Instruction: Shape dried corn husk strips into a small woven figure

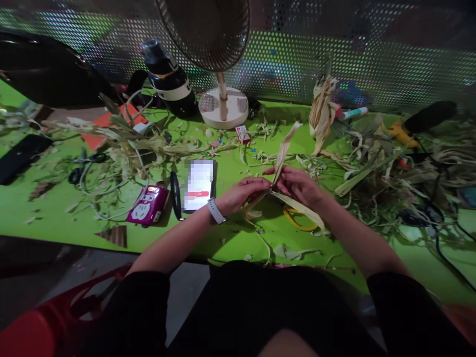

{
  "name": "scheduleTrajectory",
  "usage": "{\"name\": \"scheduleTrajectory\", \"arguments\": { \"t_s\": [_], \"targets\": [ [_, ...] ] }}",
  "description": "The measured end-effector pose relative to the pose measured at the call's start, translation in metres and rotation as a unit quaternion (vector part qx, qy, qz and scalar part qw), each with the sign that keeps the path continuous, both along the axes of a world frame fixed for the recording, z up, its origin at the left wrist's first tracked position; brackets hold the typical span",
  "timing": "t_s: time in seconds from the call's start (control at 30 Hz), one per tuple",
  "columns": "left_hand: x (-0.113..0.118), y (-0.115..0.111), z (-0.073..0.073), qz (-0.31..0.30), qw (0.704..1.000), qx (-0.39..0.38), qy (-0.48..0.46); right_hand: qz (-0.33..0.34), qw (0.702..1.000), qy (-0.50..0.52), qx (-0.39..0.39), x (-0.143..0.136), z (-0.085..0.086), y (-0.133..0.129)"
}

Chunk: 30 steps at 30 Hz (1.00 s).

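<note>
Dry corn husk strips (283, 154) are pinched between my two hands above the green table. My left hand (243, 193) closes its thumb and fingers on the strips' lower part. My right hand (299, 186) grips the same place from the other side, fingers curled. One strip stands up from the fingers, while another pale strip (299, 208) hangs down to the right below my right hand. Under it lie the yellow handles (297, 224) of what look like scissors, partly covered. A lit phone (200, 186) lies left of my left hand.
A fan (223, 106) and a dark bottle (171, 84) stand at the back by a perforated metal panel. A husk bundle (322, 111) stands back right. Heaped husks and a yellow-and-black tool (405, 134) lie right. A purple device (148, 204), cable and dark scissors (80, 171) lie left.
</note>
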<state>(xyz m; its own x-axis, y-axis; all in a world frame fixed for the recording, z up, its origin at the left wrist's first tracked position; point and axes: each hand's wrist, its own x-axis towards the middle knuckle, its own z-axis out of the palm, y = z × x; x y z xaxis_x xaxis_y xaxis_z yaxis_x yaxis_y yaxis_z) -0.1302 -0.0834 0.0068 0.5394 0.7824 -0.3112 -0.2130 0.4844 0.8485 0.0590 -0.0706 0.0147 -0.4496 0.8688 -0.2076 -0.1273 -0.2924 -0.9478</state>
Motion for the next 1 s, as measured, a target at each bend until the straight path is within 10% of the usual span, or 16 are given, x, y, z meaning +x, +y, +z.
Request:
{"name": "scheduleTrajectory", "arguments": {
  "t_s": [0.57,0.83,1.0],
  "targets": [
    [0.002,-0.004,-0.009,-0.100,0.989,-0.104,-0.021,-0.077,0.997,-0.021,0.013,-0.020,-0.010,-0.013],
    [0.006,0.004,-0.005,0.104,0.986,-0.086,-0.094,-0.143,0.987,-0.068,-0.015,-0.006,-0.014,0.003],
    [0.003,0.009,-0.006,0.166,0.979,-0.056,-0.101,0.024,0.991,-0.124,0.051,-0.012,-0.018,-0.008]
  ]
}}
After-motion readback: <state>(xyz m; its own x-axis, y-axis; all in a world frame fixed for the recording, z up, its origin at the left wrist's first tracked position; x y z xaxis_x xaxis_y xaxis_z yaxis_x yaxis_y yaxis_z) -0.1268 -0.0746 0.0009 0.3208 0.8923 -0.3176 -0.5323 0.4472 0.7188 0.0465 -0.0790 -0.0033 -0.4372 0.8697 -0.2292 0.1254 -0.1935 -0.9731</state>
